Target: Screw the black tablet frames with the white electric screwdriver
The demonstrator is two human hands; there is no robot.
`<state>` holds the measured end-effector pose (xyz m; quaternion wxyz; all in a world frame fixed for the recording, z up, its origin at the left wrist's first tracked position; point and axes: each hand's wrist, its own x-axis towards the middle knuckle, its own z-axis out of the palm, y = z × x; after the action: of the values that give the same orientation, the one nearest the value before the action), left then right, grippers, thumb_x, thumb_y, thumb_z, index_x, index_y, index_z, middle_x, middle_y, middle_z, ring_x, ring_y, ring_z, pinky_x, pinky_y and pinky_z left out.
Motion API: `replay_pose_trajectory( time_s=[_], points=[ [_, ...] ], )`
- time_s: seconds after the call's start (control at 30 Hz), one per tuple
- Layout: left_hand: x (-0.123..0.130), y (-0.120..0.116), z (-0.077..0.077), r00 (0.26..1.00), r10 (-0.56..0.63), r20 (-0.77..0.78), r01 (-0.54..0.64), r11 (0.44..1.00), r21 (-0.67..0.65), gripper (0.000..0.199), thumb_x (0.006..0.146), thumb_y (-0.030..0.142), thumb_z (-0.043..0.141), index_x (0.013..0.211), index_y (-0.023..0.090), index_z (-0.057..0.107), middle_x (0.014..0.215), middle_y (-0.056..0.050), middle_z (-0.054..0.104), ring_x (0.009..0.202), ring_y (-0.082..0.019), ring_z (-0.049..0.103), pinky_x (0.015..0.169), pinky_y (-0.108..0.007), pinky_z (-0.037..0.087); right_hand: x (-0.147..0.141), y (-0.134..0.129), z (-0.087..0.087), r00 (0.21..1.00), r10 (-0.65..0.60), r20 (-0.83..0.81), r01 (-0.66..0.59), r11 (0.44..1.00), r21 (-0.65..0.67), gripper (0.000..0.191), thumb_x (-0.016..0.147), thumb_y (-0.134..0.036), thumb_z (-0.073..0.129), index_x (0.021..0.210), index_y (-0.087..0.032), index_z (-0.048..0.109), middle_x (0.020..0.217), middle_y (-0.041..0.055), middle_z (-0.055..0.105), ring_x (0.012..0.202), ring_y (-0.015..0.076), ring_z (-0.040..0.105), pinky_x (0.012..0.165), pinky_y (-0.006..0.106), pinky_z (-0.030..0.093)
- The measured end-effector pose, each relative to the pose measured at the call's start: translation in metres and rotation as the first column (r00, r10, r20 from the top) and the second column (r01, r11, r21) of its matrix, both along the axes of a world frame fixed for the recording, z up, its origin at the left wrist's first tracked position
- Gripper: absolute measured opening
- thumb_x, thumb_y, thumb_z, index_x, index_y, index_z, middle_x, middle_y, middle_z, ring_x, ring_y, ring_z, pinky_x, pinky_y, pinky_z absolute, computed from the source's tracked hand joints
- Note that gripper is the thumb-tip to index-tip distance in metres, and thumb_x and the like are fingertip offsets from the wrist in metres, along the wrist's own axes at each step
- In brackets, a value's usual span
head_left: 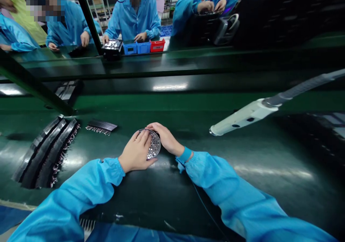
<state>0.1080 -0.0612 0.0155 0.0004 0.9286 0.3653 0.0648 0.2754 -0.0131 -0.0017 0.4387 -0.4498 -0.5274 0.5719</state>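
One round metal dish (154, 151), speckled with small shiny spots, lay on the dark green work surface (161, 199), between the two hands. One left hand (136, 151): palm down over the near left part of the dish, fingers extended and laid across its face, thumb held out along the near side. One right hand (166, 138): at the right and far rim, fingers lightly bent around the edge; whether they pinched it, cannot tell. One blue wrist strap (185, 156), on the right wrist, thin cord (204, 201) trailing below. Three long black strips (45, 152), side by side at the left; one short black strip (101, 126), between these and the dish. One pale handheld tool (239, 118), grey hose attached, above the surface at the right. Across the bench: two blue bins (137, 48), one red bin (157, 46), several people in blue smocks
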Motion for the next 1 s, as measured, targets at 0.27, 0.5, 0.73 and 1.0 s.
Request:
replay_pose_trajectory(
  time_s=[0.27,0.5,0.73,1.0],
  points=[
    [0.018,0.01,0.008,0.999,-0.015,0.045,0.017,0.999,-0.038,0.078,0.078,0.051,0.069,0.134,0.0,0.053,0.138,-0.027,0.052,0.134,-0.043,0.046,0.114,-0.055,0.039,-0.002,-0.002,0.002,0.999,-0.024,0.02,0.024,1.0,0.017,0.05,0.083,-0.069,0.05,0.088,-0.021,0.065,0.098,0.0049,0.069,0.102,0.0222,0.062,0.102,0.039,0.045],
    [0.005,0.0,0.017,0.959,-0.281,0.035,0.284,0.951,-0.126,0.062,0.086,0.039,0.062,0.134,0.0,0.054,0.139,-0.024,0.055,0.135,-0.034,0.048,0.118,-0.044,0.038,0.003,-0.001,0.002,1.0,-0.014,0.008,0.014,1.0,-0.023,0.046,0.085,-0.063,0.048,0.092,-0.02,0.064,0.101,0.0071,0.07,0.104,0.0227,0.065,0.099,0.039,0.046],
    [-0.007,-0.002,0.015,0.97,-0.197,-0.14,0.185,0.978,-0.097,0.092,0.087,0.063,0.06,0.149,-0.002,0.038,0.157,-0.028,0.035,0.149,-0.043,0.028,0.123,-0.054,0.024,0.005,-0.004,0.004,1.0,-0.019,0.001,0.019,1.0,-0.024,0.044,0.087,-0.06,0.047,0.091,-0.02,0.064,0.101,0.0063,0.071,0.105,0.0216,0.065,0.098,0.038,0.046],
    [0.003,-0.032,0.003,0.981,0.125,-0.147,-0.122,0.992,0.03,0.087,0.094,0.059,0.049,0.144,-0.011,0.039,0.154,-0.036,0.033,0.148,-0.047,0.028,0.121,-0.056,0.026,0.005,-0.004,0.002,0.999,-0.033,0.009,0.033,0.998,-0.046,0.041,0.087,-0.057,0.048,0.09,-0.02,0.066,0.098,0.0054,0.071,0.102,0.022,0.066,0.097,0.039,0.045]
  ],
)
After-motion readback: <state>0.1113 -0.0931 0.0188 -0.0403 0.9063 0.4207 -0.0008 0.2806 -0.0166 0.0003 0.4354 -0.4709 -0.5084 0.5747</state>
